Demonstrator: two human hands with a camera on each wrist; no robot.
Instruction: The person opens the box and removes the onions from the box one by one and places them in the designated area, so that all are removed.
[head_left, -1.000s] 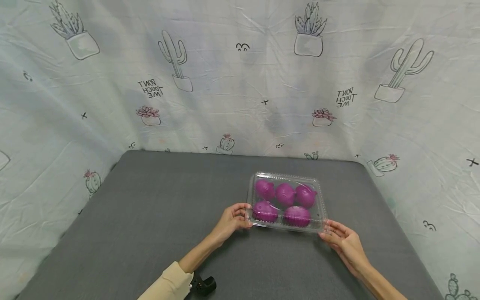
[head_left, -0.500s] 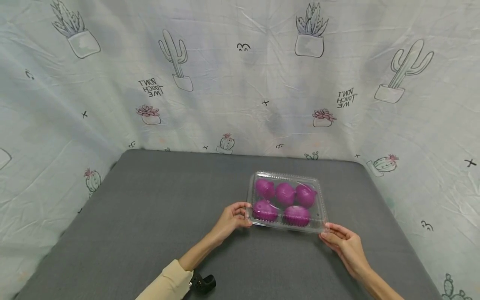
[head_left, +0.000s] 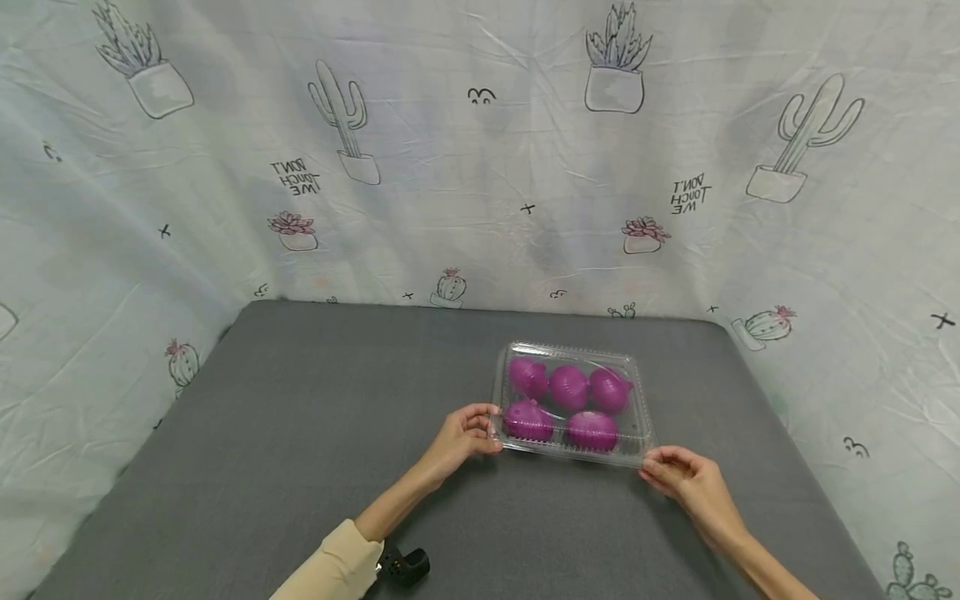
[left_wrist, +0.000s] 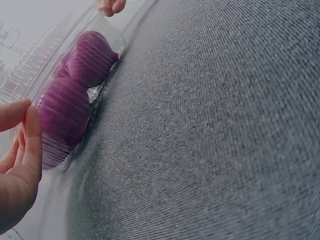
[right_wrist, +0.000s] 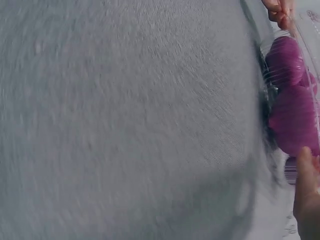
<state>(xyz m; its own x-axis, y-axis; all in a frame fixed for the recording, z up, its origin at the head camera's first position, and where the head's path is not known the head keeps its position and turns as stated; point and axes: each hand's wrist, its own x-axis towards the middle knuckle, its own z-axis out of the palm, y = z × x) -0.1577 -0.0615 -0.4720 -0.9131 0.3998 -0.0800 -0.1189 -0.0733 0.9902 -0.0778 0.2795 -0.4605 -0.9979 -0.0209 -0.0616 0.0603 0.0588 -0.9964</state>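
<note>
A clear plastic clamshell box [head_left: 637, 408] sits on the grey table, right of the middle, with its lid down. Inside it are several purple onions [head_left: 592, 431], shiny and arranged in two rows. At the box's near left corner my left hand [head_left: 459, 440] pinches the rim between thumb and fingers. My right hand [head_left: 692, 483] pinches the near right corner in the same way. In the left wrist view, thumb and index fingertips of the left hand [left_wrist: 21, 162] meet at the rim. The right wrist view is blurred and shows the right hand [right_wrist: 307, 195] only in part.
The grey cloth-covered table [head_left: 337, 392] extends to the left and in front of the box. A pale curtain [head_left: 450, 150] printed with cacti hangs behind and at both sides. A black device [head_left: 408, 568] lies against the left sleeve [head_left: 337, 562].
My right fingers have drawn in slightly toward the box's near right corner. The left hand keeps its hold, and the box stays almost in place.
</note>
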